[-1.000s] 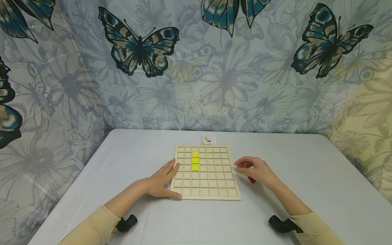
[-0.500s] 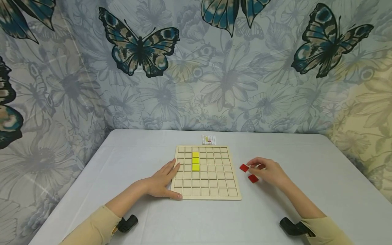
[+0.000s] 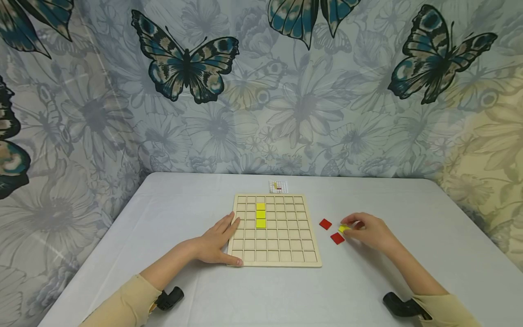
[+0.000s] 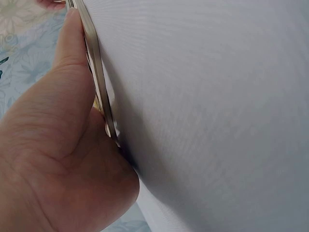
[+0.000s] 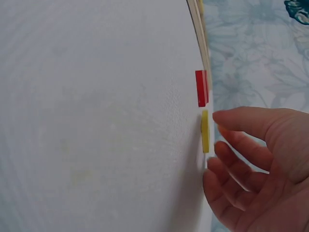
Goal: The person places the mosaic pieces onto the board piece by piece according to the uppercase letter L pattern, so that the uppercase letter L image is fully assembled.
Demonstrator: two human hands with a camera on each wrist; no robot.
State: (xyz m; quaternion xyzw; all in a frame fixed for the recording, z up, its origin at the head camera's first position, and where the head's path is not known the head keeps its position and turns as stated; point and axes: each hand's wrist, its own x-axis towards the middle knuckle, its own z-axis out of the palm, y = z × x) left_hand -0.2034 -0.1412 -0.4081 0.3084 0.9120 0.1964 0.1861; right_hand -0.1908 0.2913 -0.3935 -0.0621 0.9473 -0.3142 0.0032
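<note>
Toward the front-left corner of the desk (image 3: 269,295), a cream sleeve (image 3: 122,302), then a black wrist device (image 3: 170,299). Farther in, left hand (image 3: 212,240) spread wide, fingers straight, resting along the left side of a pale gridded board (image 3: 284,244), thumb at its near-left corner. On that board, roughly midway between the desk's left and right edges, three yellow tiles (image 3: 260,214) in the third column from the left, second to fourth cells from the far side. Near the desk's far edge, just beyond the board, a small printed card (image 3: 278,186). Off the board's right side, toward the desk's right edge, one red tile (image 3: 325,224) lying flat, then a second red tile (image 3: 337,238) closer to the front edge. Just beside both, a loose yellow tile (image 3: 342,228) at the fingertips of the right hand (image 3: 367,229), thumb and fingers bent and slightly apart; impossible to tell whether gripped.
</note>
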